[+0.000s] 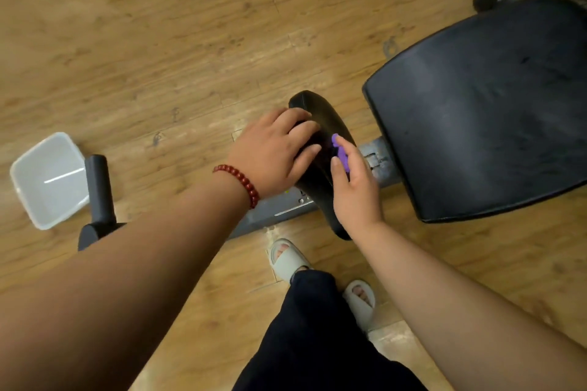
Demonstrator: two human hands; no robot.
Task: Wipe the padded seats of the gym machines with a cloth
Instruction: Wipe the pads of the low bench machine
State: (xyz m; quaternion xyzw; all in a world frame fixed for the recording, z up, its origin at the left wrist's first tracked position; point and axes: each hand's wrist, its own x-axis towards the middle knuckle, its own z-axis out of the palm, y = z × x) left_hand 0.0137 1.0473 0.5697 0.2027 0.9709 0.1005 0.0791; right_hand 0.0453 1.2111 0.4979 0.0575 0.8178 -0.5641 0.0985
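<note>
We count two hands, one cloth and two black pads. The right hand (pixel 355 190) pinches the purple cloth (pixel 340 151) between thumb and forefinger, and only a small bunched strip of it shows beyond the fingers. That strip runs lengthwise along the narrow pad (pixel 327 124), pointing away from us, and it lies against the pad's upper face just ahead of the thumb. The left hand (pixel 273 152) lies across the same pad from the other side with its fingers spread and laid flat, holding nothing. Its fingertips are just beside the cloth, though we cannot tell whether they touch it. One bracelet (pixel 241 182) of red beads circles that wrist.

The narrow pad's long axis runs from near us to farther off, leaning a little left at its far end, and it crosses a grey metal frame (pixel 276 211). Just to its right — apart from both hands — is the one large padded seat (pixel 482 111), broad and dull black.

Below are two pale sandals (pixel 287 259) and dark trousers (pixel 317 343). Well off to the left stand one black post (pixel 98 190) and one white bin (pixel 47 181) (a square one) on the wood-patterned floor (pixel 158 25).
</note>
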